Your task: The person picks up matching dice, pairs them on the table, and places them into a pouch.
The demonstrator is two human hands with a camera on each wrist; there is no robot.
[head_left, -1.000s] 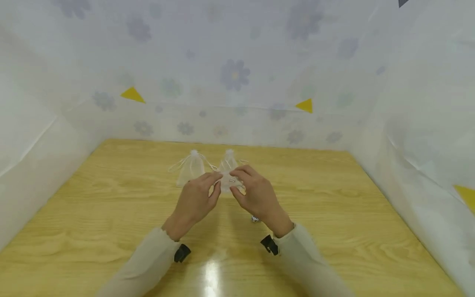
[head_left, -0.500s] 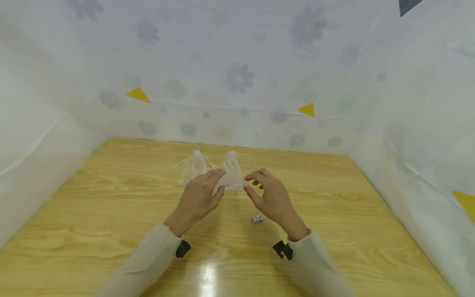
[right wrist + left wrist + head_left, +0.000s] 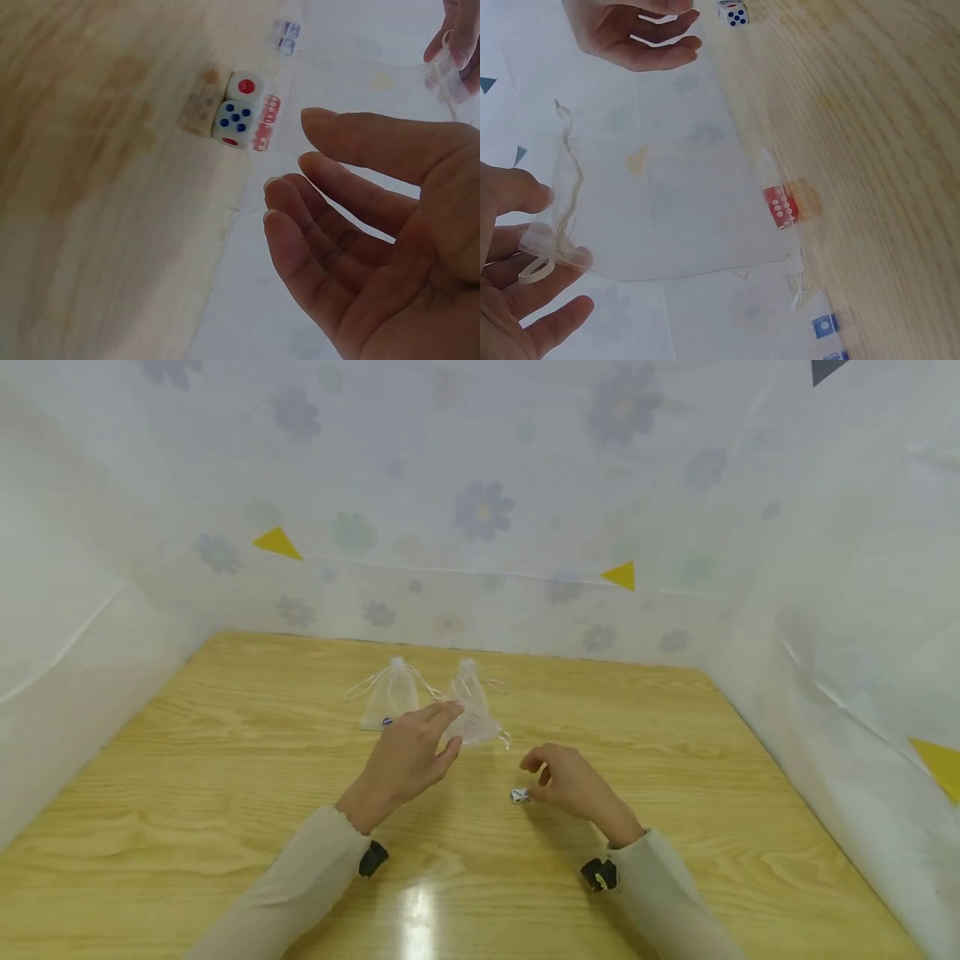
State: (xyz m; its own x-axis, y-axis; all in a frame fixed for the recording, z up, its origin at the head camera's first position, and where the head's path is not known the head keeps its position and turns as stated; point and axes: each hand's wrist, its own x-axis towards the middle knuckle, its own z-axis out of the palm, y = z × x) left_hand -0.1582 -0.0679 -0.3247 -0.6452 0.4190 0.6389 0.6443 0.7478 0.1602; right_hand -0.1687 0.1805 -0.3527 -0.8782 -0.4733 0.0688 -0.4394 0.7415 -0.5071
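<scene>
My left hand [image 3: 405, 756] holds the mouth of a sheer white drawstring bag [image 3: 667, 232], its gathered cord lying at the fingers. Red dice [image 3: 781, 206] show through this bag's far end in the left wrist view. My right hand [image 3: 576, 782], fingers loosely bent and holding nothing, is low beside two white dice [image 3: 519, 796] on the table. In the right wrist view these white dice [image 3: 235, 121] sit together, away from the fingertips. Behind the held bag stand two more sheer bags, a left one [image 3: 392, 693] and a middle one [image 3: 467, 677].
Blue dice [image 3: 825, 325] show at the base of the left bag. The wood-grain table [image 3: 675, 752] ends at a flower-patterned white sheet [image 3: 525, 510] behind, with white sheeting [image 3: 847, 610] on the right side too.
My right hand has come away from the held bag, moving right and then nearer, down beside the white dice. My left hand has stayed almost in place at the bag.
</scene>
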